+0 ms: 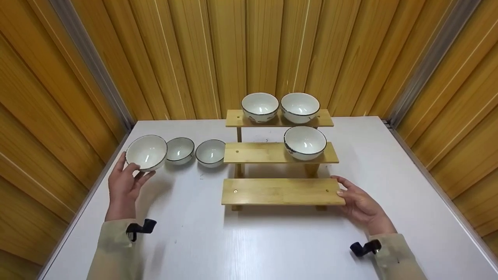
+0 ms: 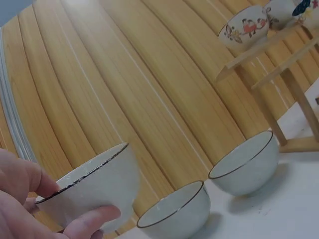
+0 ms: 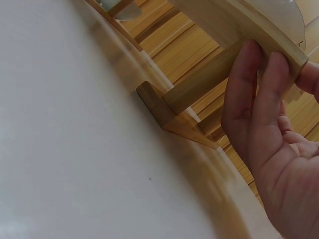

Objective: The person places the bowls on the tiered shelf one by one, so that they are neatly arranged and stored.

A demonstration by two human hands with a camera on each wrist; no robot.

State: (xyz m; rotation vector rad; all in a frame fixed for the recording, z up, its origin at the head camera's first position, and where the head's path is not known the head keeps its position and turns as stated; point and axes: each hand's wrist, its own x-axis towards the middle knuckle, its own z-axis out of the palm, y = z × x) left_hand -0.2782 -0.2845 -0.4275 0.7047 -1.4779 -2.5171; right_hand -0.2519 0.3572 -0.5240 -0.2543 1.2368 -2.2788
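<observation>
At the left of the head view, my left hand [image 1: 123,186] grips a white bowl [image 1: 147,152] with a dark rim, its thumb over the near edge. The left wrist view shows this bowl [image 2: 102,181] tilted, fingers under its side. My right hand [image 1: 361,205] holds the right end of the lowest board of a three-step wooden rack [image 1: 280,191]. In the right wrist view, fingertips [image 3: 276,64] press against that board's end. Beside the held bowl, two similar bowls, a nearer-left one [image 1: 180,150] and another [image 1: 210,152] by the rack, stand upright on the table.
On the rack's top board sit two bowls, left [image 1: 260,105] and right [image 1: 300,107]. A third bowl [image 1: 305,142] stands at the right of the middle board. Wood-panelled walls [image 1: 233,50] enclose the white table [image 1: 202,241] at the back and both sides.
</observation>
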